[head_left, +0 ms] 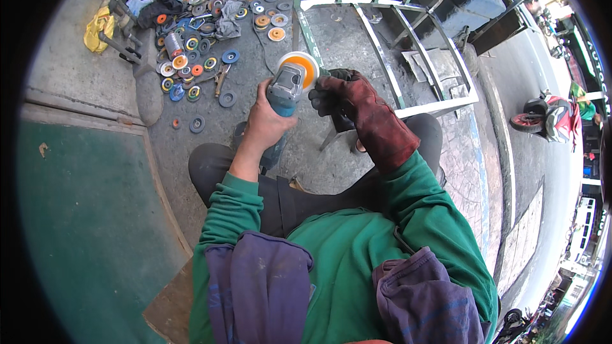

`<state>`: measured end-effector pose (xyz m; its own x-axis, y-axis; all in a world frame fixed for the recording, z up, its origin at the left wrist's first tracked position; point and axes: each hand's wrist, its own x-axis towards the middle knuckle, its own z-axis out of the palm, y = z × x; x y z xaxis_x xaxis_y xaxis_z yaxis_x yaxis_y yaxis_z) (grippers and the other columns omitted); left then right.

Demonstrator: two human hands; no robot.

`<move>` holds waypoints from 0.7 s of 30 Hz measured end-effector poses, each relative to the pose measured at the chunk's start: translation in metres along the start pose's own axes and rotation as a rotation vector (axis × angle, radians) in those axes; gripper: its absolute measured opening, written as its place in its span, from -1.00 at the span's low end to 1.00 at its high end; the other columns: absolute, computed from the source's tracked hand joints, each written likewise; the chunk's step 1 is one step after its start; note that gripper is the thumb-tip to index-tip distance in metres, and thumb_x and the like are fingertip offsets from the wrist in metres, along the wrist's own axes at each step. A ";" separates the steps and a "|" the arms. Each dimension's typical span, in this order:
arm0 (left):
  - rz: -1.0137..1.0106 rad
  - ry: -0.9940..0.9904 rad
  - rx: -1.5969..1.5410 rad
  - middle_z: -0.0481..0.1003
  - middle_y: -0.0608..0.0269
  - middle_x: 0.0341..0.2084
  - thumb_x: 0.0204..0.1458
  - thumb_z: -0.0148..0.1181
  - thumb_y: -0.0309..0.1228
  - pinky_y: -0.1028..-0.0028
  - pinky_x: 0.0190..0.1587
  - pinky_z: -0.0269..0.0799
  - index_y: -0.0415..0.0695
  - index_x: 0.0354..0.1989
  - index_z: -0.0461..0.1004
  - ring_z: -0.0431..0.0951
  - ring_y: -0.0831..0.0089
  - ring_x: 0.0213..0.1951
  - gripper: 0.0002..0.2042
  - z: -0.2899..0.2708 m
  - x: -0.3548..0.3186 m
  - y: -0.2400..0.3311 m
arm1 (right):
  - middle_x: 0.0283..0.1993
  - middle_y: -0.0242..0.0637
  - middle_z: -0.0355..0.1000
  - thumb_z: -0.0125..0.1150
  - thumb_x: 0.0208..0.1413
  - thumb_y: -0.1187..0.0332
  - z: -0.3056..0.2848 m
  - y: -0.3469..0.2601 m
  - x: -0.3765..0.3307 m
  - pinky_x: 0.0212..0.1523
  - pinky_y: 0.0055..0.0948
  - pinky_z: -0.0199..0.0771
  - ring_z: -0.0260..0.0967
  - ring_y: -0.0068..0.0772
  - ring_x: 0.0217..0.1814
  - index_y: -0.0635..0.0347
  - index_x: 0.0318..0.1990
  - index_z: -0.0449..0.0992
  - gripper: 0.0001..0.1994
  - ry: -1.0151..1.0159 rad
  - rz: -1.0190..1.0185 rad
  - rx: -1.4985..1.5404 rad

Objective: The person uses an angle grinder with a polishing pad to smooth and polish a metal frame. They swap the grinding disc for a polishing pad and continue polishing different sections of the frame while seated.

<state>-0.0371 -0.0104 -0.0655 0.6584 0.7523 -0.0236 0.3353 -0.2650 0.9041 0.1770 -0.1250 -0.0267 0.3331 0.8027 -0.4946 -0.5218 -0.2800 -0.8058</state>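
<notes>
My bare left hand (266, 124) is wrapped round the body of an angle grinder (285, 92), held upright in front of me. A disc (308, 69) with an orange centre and a pale rim is mounted on its head. My right hand (350, 102) wears a dark red work glove with blackened fingers. Its curled fingers pinch the right edge of the disc, though the glove partly hides the contact. The grinder's lower end hangs between my knees, partly hidden behind my left wrist.
Several used grinding discs (231, 57) lie heaped at the far left, with a hammer (222, 81) among them. A welded metal frame (382, 57) stands ahead to the right. A green panel (95, 216) lies at left. A red motorcycle (554, 118) stands by the road.
</notes>
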 end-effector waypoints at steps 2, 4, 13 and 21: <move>-0.004 0.007 -0.047 0.53 -0.07 0.16 -0.19 0.56 -0.44 0.21 0.26 0.48 -0.19 0.45 0.14 0.59 0.13 0.20 -0.04 0.001 0.000 0.000 | -0.24 -0.02 0.66 0.36 0.31 0.34 -0.001 0.002 0.000 -0.31 -0.12 0.72 0.67 -0.14 -0.31 0.33 -0.07 0.59 -0.79 -0.005 0.004 -0.004; -0.018 0.012 -0.042 0.53 -0.07 0.15 -0.20 0.56 -0.44 0.21 0.26 0.48 -0.19 0.45 0.14 0.59 0.13 0.19 -0.04 0.001 0.000 -0.001 | -0.19 0.00 0.67 0.35 0.33 0.35 -0.001 0.002 -0.001 -0.27 -0.11 0.73 0.69 -0.11 -0.27 0.36 -0.01 0.58 -0.76 0.006 0.018 0.004; 0.027 -0.013 0.041 0.55 -0.18 0.16 -0.19 0.54 -0.40 0.13 0.24 0.51 -0.17 0.48 0.11 0.60 -0.06 0.20 -0.02 0.001 0.004 -0.004 | -0.26 -0.05 0.64 0.36 0.28 0.33 0.000 -0.013 -0.023 -0.31 -0.11 0.66 0.63 -0.16 -0.36 0.35 -0.04 0.62 -0.75 -0.021 0.034 -0.103; -0.088 -0.268 0.481 0.60 -0.33 0.07 -0.24 0.51 -0.34 0.10 0.20 0.55 -0.25 0.52 0.09 0.63 -0.20 0.14 0.04 0.007 0.040 0.036 | -0.17 -0.11 0.59 0.34 0.29 0.24 -0.094 -0.032 -0.029 -0.15 -0.12 0.69 0.62 -0.15 -0.21 0.34 0.07 0.58 -0.64 0.131 -0.344 0.264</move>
<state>0.0055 0.0060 -0.0371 0.7413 0.6208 -0.2552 0.6254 -0.5009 0.5983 0.2574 -0.1887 -0.0173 0.6100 0.7475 -0.2630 -0.5401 0.1494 -0.8283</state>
